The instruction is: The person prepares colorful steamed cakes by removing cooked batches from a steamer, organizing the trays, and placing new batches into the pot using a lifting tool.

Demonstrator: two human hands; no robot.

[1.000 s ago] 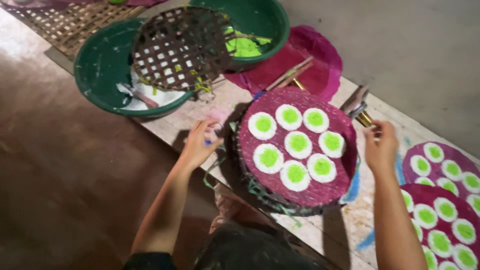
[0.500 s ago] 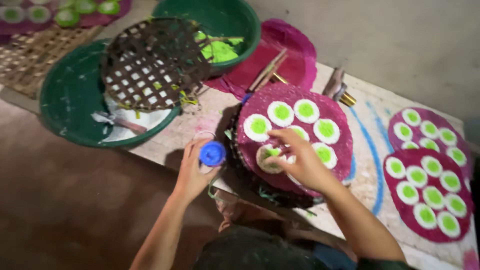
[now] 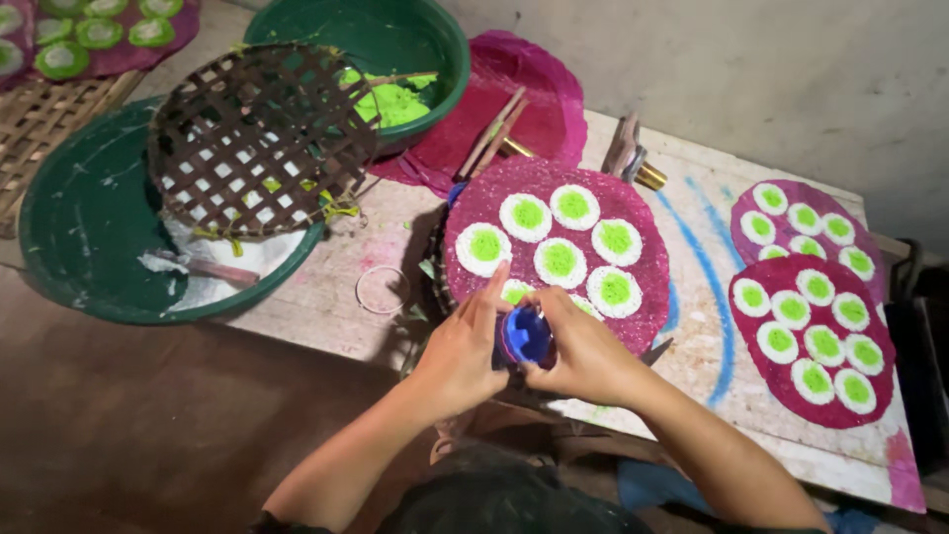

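Blue cup-shaped mould (image 3: 525, 336) sits between both hands, held just above the near edge of the magenta round mat (image 3: 557, 247). Left hand (image 3: 461, 348) has its fingers (image 3: 491, 297) curled round the mould's left wall, thumb side up; right hand (image 3: 581, 346) has its fingers closed on the right wall. So both are clamped on it, open mouth facing up at me.

My read on handling: small, light, looks like rigid plastic, thin rim. Probably damp or pasty inside, so slippery; best gripped on the outer wall, opposite sides, not by the rim. Little breakage risk for the mould itself. The white-and-green discs (image 3: 560, 261) on the mat look soft and wet, easily smeared if a knuckle drops on them; the nearest disc is partly hidden under the left fingers.

Surface (image 3: 326, 297) is a pale, paint-streaked board, crowded. Woven bamboo lattice (image 3: 259, 138) lies across a green basin (image 3: 89, 237) holding white paste; a second green basin (image 3: 395, 59) behind it holds bright green paste. Two more filled magenta mats (image 3: 811, 297) lie to the right, near the far end. A thin ring (image 3: 382, 290) lies loose just left of the hands. Grey wall (image 3: 751, 79) behind, dark floor (image 3: 148, 425) below. Little spare room.
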